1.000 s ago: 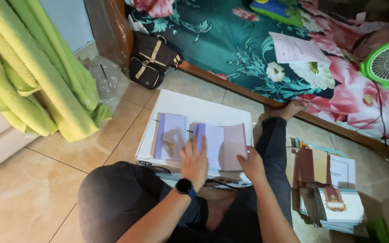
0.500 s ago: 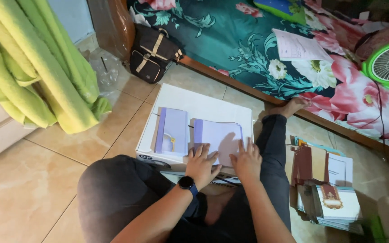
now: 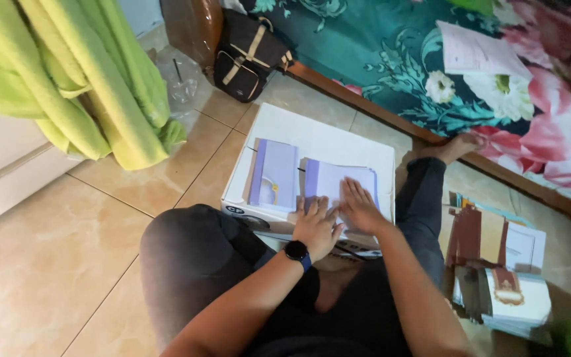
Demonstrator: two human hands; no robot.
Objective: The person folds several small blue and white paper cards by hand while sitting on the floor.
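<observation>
While both palms lie flat and open, grasping nothing, the left hand [image 3: 316,225] and the right hand [image 3: 359,206] press side by side on a pale lavender card [image 3: 338,184], apparently to keep it flat, or to firm its fold, against the hard surface beneath. That card rests on the lid of a white cardboard box [image 3: 318,135], which serves as a low work surface just ahead of the seated person's folded legs. Just to the left on the same lid lies a second lavender card [image 3: 273,175], close to the first but untouched. A dark smartwatch [image 3: 297,252] sits on the left wrist. To the right, on the tiled floor [image 3: 54,264], a loose stack of brown and white printed cards [image 3: 500,264] waits within reach. Farther off, a black backpack [image 3: 249,56] leans by a floral mattress [image 3: 431,73], and yellow-green fabric [image 3: 74,86] hangs at the left.
</observation>
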